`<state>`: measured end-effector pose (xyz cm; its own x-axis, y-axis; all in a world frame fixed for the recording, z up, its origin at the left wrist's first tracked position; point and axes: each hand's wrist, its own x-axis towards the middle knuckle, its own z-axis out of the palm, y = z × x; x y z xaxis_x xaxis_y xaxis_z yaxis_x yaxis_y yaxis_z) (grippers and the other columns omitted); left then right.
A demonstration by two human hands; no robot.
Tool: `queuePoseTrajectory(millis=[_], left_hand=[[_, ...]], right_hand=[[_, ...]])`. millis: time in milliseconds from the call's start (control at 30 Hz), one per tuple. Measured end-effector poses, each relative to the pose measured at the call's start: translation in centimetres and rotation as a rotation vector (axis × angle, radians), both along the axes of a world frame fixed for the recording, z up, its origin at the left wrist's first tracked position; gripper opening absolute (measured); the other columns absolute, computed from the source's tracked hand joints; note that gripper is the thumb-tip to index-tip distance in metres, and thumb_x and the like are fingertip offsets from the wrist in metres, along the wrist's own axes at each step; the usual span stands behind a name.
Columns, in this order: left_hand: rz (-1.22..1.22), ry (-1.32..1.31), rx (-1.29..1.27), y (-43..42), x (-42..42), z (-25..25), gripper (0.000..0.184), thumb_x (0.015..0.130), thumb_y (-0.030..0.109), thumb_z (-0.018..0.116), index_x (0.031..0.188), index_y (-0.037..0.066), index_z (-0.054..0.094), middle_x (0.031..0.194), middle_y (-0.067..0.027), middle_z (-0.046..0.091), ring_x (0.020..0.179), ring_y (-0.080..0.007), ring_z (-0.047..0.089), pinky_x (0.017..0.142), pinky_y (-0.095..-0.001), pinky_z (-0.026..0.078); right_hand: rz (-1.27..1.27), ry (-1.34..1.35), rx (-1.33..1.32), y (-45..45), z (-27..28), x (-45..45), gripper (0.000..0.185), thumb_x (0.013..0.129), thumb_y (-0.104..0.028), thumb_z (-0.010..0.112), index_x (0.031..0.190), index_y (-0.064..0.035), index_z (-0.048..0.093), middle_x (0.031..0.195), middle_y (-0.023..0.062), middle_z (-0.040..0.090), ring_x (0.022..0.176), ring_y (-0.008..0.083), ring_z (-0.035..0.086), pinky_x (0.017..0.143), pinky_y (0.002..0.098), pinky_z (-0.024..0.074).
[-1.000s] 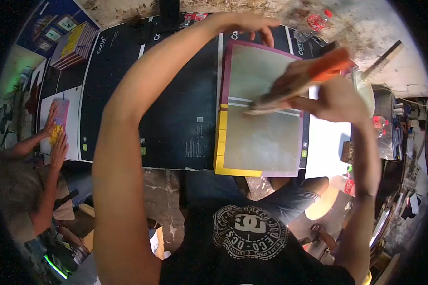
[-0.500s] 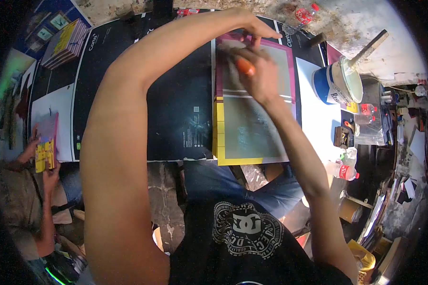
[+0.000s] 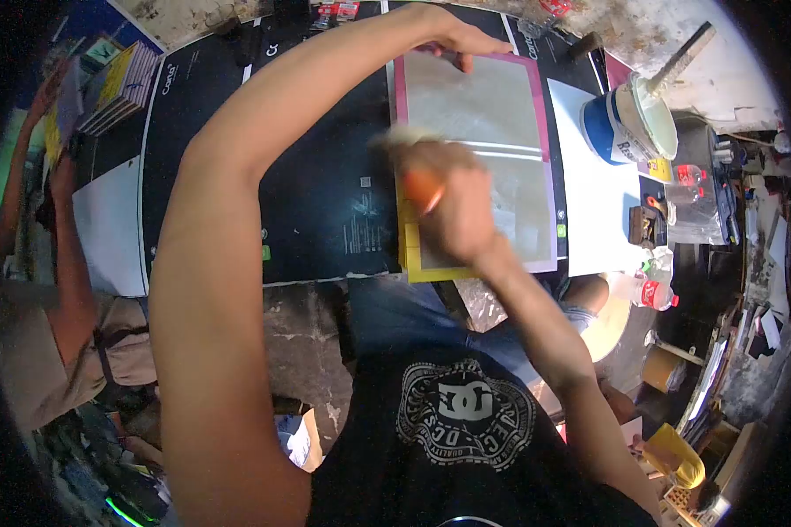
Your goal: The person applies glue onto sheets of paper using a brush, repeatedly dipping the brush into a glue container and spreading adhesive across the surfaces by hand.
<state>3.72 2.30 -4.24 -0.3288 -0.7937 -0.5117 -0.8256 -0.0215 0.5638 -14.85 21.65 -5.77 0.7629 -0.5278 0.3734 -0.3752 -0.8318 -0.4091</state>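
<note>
In front of me a grey sheet [image 3: 470, 101] with a pink and yellow border lies on the black board, crossed by two pale stripes. My left hand [image 3: 461, 42] presses on its far edge, fingers apart. My right hand [image 3: 457, 198] is closed around a brush with an orange handle [image 3: 424, 190]. Its pale bristles [image 3: 409, 135] are smeared by motion near the sheet's left edge. How the bristles meet the sheet is too blurred to tell. A wet-looking sheen shows on the grey surface.
A blue and white bucket [image 3: 608, 130] with a stick [image 3: 682, 57] in it stands to the right on a white sheet [image 3: 589, 211]. Plastic bottles [image 3: 655, 294] lie beyond. At far left, a co-worker's arms [image 3: 66, 237] reach toward stacked books [image 3: 123, 88].
My right hand has swept the brush toward me and left, from the sheet's far part to its left edge. My left hand stays at the far edge. The co-worker's hands moved up toward the stack.
</note>
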Motion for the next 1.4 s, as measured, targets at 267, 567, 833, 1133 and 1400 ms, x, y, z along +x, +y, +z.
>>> queuePoseTrajectory(millis=[267,567,833,1133,1400], left_hand=[[0.119,-0.050,-0.088,2.8,-0.9,0.2,0.096,0.080,0.085,0.020,0.128,0.013,0.061,0.145,-0.0158,0.044,0.129,-0.0346,0.043,0.109,-0.0517,0.026],[0.110,-0.203,-0.188,3.7,-2.5,1.5,0.099,0.080,0.085,0.021,0.120,0.006,0.066,0.139,-0.0207,0.049,0.129,-0.0355,0.045,0.109,-0.0512,0.028],[0.126,-0.356,-0.239,2.0,-2.7,0.0,0.102,0.076,0.088,0.023,0.118,0.006,0.066,0.139,-0.0225,0.047,0.132,-0.0362,0.042,0.108,-0.0510,0.029],[0.133,-0.310,-0.145,3.5,-2.9,1.7,0.093,0.085,0.080,0.019,0.123,0.007,0.063,0.143,-0.0175,0.045,0.136,-0.0341,0.038,0.111,-0.0483,0.026],[0.165,-0.486,-0.328,3.2,-3.9,-0.1,0.105,0.076,0.089,0.022,0.129,0.005,0.058,0.145,-0.0210,0.042,0.139,-0.0365,0.033,0.113,-0.0512,0.023]], right_hand=[[-0.031,-0.086,-0.009,-2.0,3.5,-4.5,0.029,0.073,-0.006,0.059,0.100,-0.0103,0.067,0.098,0.0121,0.065,0.094,0.0311,0.060,0.084,0.0409,0.0472],[0.210,0.113,0.146,7.2,5.4,-6.4,0.048,0.076,-0.007,0.057,0.124,-0.0127,0.059,0.098,0.0110,0.062,0.093,0.0304,0.058,0.087,0.0413,0.0469],[0.073,0.144,-0.093,0.3,1.5,-3.9,0.042,0.072,-0.005,0.061,0.113,-0.0101,0.064,0.105,0.0097,0.065,0.096,0.0274,0.060,0.087,0.0372,0.0473],[0.233,0.061,0.074,5.6,7.2,-8.6,0.045,0.072,-0.009,0.060,0.116,-0.0111,0.063,0.098,0.0084,0.064,0.088,0.0259,0.057,0.078,0.0371,0.0473],[0.194,0.037,-0.057,5.4,1.0,-5.1,0.033,0.077,-0.012,0.057,0.109,-0.0091,0.065,0.095,0.0122,0.066,0.094,0.0280,0.062,0.085,0.0374,0.0491]])
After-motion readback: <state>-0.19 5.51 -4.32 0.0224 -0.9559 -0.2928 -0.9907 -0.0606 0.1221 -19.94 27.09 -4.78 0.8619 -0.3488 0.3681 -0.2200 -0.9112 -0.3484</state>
